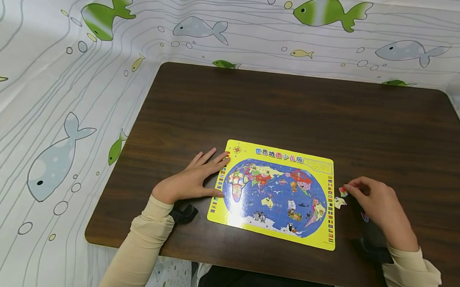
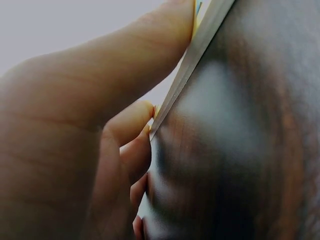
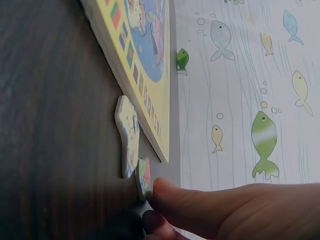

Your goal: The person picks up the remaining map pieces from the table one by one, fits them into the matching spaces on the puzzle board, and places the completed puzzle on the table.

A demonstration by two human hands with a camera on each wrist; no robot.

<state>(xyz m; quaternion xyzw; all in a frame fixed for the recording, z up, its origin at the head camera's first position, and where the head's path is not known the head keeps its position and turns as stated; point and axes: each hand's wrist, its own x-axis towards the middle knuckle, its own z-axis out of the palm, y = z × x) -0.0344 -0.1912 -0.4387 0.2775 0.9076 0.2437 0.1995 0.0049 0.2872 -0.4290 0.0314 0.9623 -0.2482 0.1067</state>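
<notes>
A yellow-framed world map puzzle board (image 1: pixel 272 241) lies slightly turned on the dark table. My left hand (image 1: pixel 192 178) rests at its left edge, fingers spread and thumb lying on the yellow border. Right of the board, my right hand (image 1: pixel 378 203) pinches a small red and green puzzle piece (image 1: pixel 343 191) between thumb and fingertips; in the right wrist view this piece (image 3: pixel 144 178) sits low by the tabletop. A pale yellow puzzle piece (image 1: pixel 340 202) lies beside it, close to the board's right edge. Another small coloured piece (image 1: pixel 365 217) shows partly beneath my right hand.
The brown wooden table (image 1: pixel 292 107) stretches behind the board. White cloth (image 1: pixel 142 39) printed with fish hangs along the table's back and left side. Black wrist devices (image 1: pixel 184 213) sit under both wrists, close over the tabletop.
</notes>
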